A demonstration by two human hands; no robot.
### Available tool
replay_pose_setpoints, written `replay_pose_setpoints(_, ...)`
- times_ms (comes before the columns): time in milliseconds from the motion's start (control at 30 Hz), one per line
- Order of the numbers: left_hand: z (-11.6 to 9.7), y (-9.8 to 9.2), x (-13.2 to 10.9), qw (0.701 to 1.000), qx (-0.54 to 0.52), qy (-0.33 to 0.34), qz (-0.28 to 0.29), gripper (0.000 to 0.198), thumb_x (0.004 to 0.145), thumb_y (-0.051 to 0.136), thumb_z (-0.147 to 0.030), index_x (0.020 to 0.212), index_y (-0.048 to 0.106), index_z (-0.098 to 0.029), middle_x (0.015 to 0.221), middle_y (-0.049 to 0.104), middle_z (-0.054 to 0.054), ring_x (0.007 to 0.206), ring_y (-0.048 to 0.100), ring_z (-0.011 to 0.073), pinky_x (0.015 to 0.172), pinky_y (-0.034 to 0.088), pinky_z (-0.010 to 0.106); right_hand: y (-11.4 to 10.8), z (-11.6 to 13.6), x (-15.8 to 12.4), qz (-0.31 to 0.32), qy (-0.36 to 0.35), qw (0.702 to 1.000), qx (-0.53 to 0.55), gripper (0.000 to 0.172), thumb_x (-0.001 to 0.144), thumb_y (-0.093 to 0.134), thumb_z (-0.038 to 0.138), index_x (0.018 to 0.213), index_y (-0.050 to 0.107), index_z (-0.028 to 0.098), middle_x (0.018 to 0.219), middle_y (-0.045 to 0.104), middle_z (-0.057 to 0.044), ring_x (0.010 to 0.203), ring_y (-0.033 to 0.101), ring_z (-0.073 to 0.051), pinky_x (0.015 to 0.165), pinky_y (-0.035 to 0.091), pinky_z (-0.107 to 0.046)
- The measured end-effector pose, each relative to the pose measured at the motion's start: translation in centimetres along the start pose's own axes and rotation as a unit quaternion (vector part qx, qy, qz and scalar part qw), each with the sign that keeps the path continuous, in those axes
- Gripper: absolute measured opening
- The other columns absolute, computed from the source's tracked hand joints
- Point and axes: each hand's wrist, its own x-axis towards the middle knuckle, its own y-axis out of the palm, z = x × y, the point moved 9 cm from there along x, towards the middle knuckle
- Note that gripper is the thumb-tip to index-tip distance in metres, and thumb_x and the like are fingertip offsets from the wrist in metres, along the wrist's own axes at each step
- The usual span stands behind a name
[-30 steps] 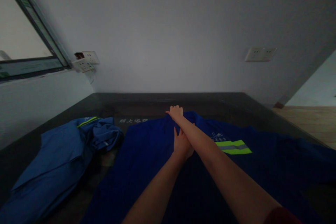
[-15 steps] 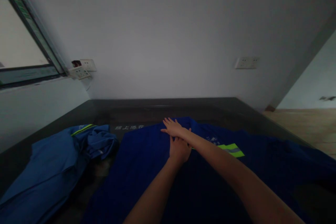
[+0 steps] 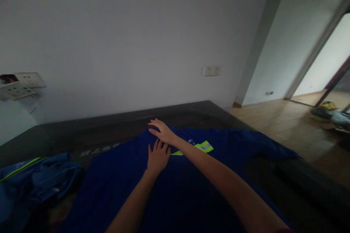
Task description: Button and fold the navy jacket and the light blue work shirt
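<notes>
A dark blue work jacket (image 3: 117,178) lies spread over the dark table, one sleeve stretched out to the right. Across its chest runs a yellow-green reflective strip (image 3: 205,147), partly covered by my right forearm. My left hand (image 3: 158,156) rests on the jacket near the collar, fingers apart. Just beyond it, my right hand (image 3: 163,132) is over the collar area with its fingers stretched out; whether it touches the cloth I cannot tell. Neither hand grips anything.
A lighter blue garment (image 3: 51,176) with a yellow-green stripe lies crumpled at the left. The dark table (image 3: 90,122) stands by a grey wall with a socket (image 3: 212,71). Bags (image 3: 326,111) sit on the wooden floor (image 3: 279,118) at the far right.
The view has turned to the right, bringing in more floor and a doorway. My hands, overlapping before, have come slightly apart, with the right one lifted off the left.
</notes>
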Motion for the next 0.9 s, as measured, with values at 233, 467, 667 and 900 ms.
replay_pose_setpoints(233, 0.2, 0.7, 0.3, 1.000, -0.014, 0.000, 0.021, 0.046, 0.095, 0.031, -0.036, 0.140, 0.037, -0.039, 0.148, 0.038, 0.007, 0.137, 0.030, 0.0320, 0.102, 0.025, 0.067, -15.0, -3.6, -19.9, -0.134, 0.224, 0.950, 0.172, 0.042, 0.087, 0.052, 0.051, 0.108, 0.065, 0.018, 0.110, 0.067, -0.010, 0.103, 0.062, -0.022, 0.090, 0.050, -0.041)
replay_pose_setpoints(467, 0.4, 1.6, 0.6, 0.997, -0.017, -0.007, 0.071, 0.047, 0.095, 0.028, -0.041, 0.142, 0.034, -0.039, 0.152, 0.031, 0.005, 0.139, 0.025, 0.0323, 0.104, 0.020, 0.068, -25.3, -8.1, -39.3, -0.359, 0.405, 0.805, 0.243, 0.026, 0.082, 0.066, 0.029, 0.106, 0.063, 0.019, 0.102, 0.066, -0.008, 0.091, 0.066, -0.018, 0.078, 0.057, -0.031)
replay_pose_setpoints(667, -1.5, -1.7, 0.0, 0.998, 0.037, 0.036, -0.035, 0.045, 0.096, 0.032, -0.031, 0.140, 0.040, -0.035, 0.144, 0.044, 0.009, 0.136, 0.032, 0.0300, 0.107, 0.009, 0.067, -23.5, -12.3, -42.0, -0.423, 0.453, 0.675, 0.401, 0.011, 0.088, 0.058, 0.023, 0.095, 0.058, 0.015, 0.102, 0.065, -0.013, 0.090, 0.067, -0.019, 0.081, 0.057, -0.034)
replay_pose_setpoints(900, -8.7, -1.6, -0.7, 0.995, -0.048, 0.085, 0.029, 0.039, 0.096, 0.033, -0.037, 0.130, 0.052, -0.031, 0.142, 0.046, 0.005, 0.135, 0.033, 0.0267, 0.109, 0.021, 0.060, -25.4, -17.9, -38.4, -0.515, 0.418, 0.596, 0.452, 0.009, 0.088, 0.058, 0.022, 0.094, 0.060, 0.015, 0.102, 0.068, -0.012, 0.094, 0.067, -0.018, 0.087, 0.054, -0.037)
